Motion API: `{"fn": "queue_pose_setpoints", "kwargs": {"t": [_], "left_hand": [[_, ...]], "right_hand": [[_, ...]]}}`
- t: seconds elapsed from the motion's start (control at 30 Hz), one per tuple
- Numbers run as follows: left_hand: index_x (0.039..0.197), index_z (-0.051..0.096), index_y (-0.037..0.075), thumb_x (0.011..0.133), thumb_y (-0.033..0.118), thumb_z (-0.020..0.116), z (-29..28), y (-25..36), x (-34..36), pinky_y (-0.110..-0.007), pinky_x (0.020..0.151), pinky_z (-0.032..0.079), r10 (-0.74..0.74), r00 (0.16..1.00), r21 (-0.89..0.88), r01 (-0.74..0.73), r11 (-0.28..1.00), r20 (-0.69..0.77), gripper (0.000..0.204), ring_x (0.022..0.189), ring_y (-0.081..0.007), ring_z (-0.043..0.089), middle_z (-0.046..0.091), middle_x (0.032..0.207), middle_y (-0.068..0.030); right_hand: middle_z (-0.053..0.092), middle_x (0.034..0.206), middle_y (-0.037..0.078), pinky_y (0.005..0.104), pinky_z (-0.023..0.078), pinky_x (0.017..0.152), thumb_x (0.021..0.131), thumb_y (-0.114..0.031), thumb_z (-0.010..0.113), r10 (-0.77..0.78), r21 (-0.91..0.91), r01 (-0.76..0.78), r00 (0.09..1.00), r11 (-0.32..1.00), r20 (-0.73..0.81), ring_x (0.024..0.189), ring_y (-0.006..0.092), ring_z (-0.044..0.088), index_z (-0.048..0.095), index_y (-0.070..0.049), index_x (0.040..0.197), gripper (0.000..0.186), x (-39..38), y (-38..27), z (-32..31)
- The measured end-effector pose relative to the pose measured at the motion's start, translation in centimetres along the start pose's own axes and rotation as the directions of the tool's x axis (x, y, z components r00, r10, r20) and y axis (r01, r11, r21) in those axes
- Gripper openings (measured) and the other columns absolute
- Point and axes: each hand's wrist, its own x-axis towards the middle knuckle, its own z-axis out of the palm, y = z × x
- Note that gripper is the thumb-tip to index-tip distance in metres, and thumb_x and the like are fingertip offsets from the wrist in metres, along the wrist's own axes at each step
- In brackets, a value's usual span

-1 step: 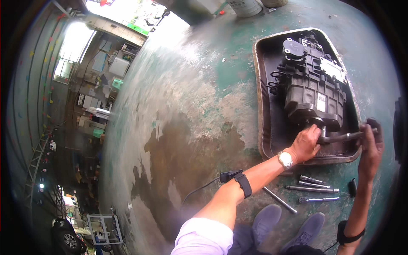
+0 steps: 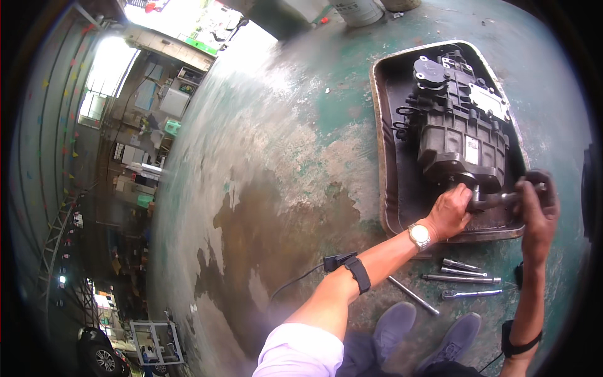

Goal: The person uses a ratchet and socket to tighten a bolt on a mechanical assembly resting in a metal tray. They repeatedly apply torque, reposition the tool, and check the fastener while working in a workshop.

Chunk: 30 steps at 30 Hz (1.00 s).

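Note:
A grey metal gearbox (image 2: 465, 122) lies in a dark shallow pan (image 2: 384, 169) on the floor. At its near end stands a bar-handled wrench (image 2: 496, 202), its upright head close against the housing. My left hand (image 2: 450, 212), with curled fingers, is closed round something by that head; the fingers hide what lies inside the grip. Out to the right, my right hand (image 2: 537, 201) is wrapped round the far end of the wrench's handle. A pale label (image 2: 472, 151) and a light cover plate (image 2: 488, 100) show on top of the gearbox.
Several metal socket tools, among them a ratchet (image 2: 471, 293) and a long bar (image 2: 461, 279), lie before my shoes (image 2: 394, 327). Another rod (image 2: 414, 295) lies left of them. A damp brown patch (image 2: 282, 232) stains the floor. White buckets (image 2: 358, 11) stand far off.
My right hand has moved a little to the left, with the wrench handle in it. The left hand stays at the wrench head.

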Motion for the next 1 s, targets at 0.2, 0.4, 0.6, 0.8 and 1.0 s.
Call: {"fn": "queue_pose_setpoints", "kwargs": {"t": [0.2, 0.4, 0.6, 0.8, 1.0], "left_hand": [[0.106, 0.056, -0.004, 0.07, 0.005, 0.068, -0.1, -0.1, 0.1, -0.041, 0.082, 0.051, -0.009, 0.994, -0.375, 0.05, 0.926, 0.108, 0.039, 0.104, -0.0397, 0.059, 0.056, 0.114, -0.0235], [0.094, 0.05, -0.001, 0.066, 0.008, 0.074, -0.5, 0.1, 0.1, -0.043, 0.069, 0.05, 0.03, 0.999, 0.033, -0.03, 0.999, -0.013, 0.038, 0.081, -0.0383, 0.057, 0.052, 0.09, -0.0192], [0.093, 0.05, 0.001, 0.066, 0.009, 0.075, -0.6, 0.1, 0.2, -0.042, 0.071, 0.051, -0.009, 0.998, 0.058, 0.006, 0.998, 0.054, 0.037, 0.083, -0.0361, 0.059, 0.053, 0.091, -0.0173], [0.101, 0.052, -0.001, 0.066, 0.008, 0.075, -0.6, 0.1, 0.2, -0.043, 0.072, 0.051, -0.005, 0.999, 0.066, 0.002, 0.998, 0.043, 0.043, 0.083, -0.0384, 0.059, 0.055, 0.093, -0.0193], [0.097, 0.052, -0.001, 0.065, 0.005, 0.076, -0.1, -0.5, 0.0, -0.042, 0.071, 0.052, 0.016, 0.998, 0.084, -0.021, 0.996, 0.055, 0.041, 0.081, -0.0366, 0.06, 0.054, 0.09, -0.0178]], "right_hand": [[0.061, 0.075, 0.019, 0.0352, 0.05, 0.06, 0.079, -0.004, 0.07, -0.325, -0.269, 0.531, 0.77, 0.803, 0.549, 0.065, 0.0321, 0.063, 0.061, 0.001, 0.096, 0.02, 0.3, -3.3, 8.3], [0.062, 0.088, 0.002, 0.023, 0.045, 0.065, 0.095, -0.01, 0.056, 0.059, -0.051, -0.057, 0.998, 0.997, 0.036, 0.071, 0.0081, 0.054, 0.058, 0.0, 0.112, 0.019, 0.0, -0.8, 0.2], [0.065, 0.092, 0.006, 0.0251, 0.047, 0.055, 0.096, -0.011, 0.056, 0.579, 0.568, -0.411, 0.802, 0.713, -0.146, 0.06, 0.0071, 0.051, 0.057, -0.003, 0.104, 0.012, -1.3, 9.1, -8.5], [0.067, 0.089, 0.006, 0.0248, 0.051, 0.054, 0.095, -0.011, 0.059, 0.65, 0.59, -0.409, 0.708, 0.697, -0.277, 0.057, 0.0074, 0.053, 0.059, -0.002, 0.105, 0.014, -0.7, 8.6, -7.3], [0.068, 0.087, 0.005, 0.0208, 0.048, 0.06, 0.095, -0.01, 0.059, 0.011, 0.086, -0.017, 0.998, 0.996, 0.062, 0.064, 0.0053, 0.055, 0.062, -0.002, 0.105, 0.013, -1.0, -0.6, 0.6]]}}
